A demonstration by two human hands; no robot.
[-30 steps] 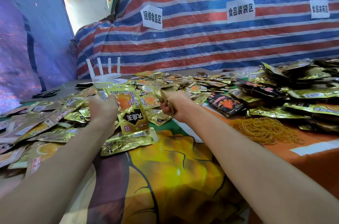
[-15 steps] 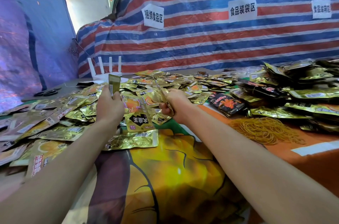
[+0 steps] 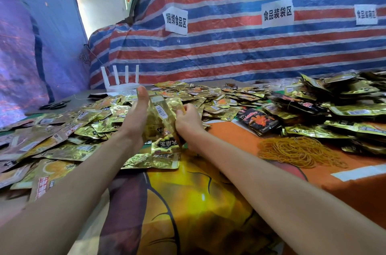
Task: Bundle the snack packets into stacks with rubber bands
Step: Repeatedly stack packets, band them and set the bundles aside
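Left hand (image 3: pixel 135 118) and right hand (image 3: pixel 189 122) clasped gold packets (image 3: pixel 161 112) between them; rubber bands (image 3: pixel 298 151) lay by the table's (image 3: pixel 344 189) right edge.

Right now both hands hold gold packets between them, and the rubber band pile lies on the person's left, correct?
No. The head view shows the rubber band pile on the person's right, on orange cloth. Left hand and right hand do hold the gold packets between them.

I see gold foil packets (image 3: pixel 83 129) strewn flat across the left and far table. A held sheaf (image 3: pixel 160 115) stands upright at centre. Stacks (image 3: pixel 344 106) pile far right, and tangled yellow rubber bands (image 3: pixel 300 151) lie in front of them.
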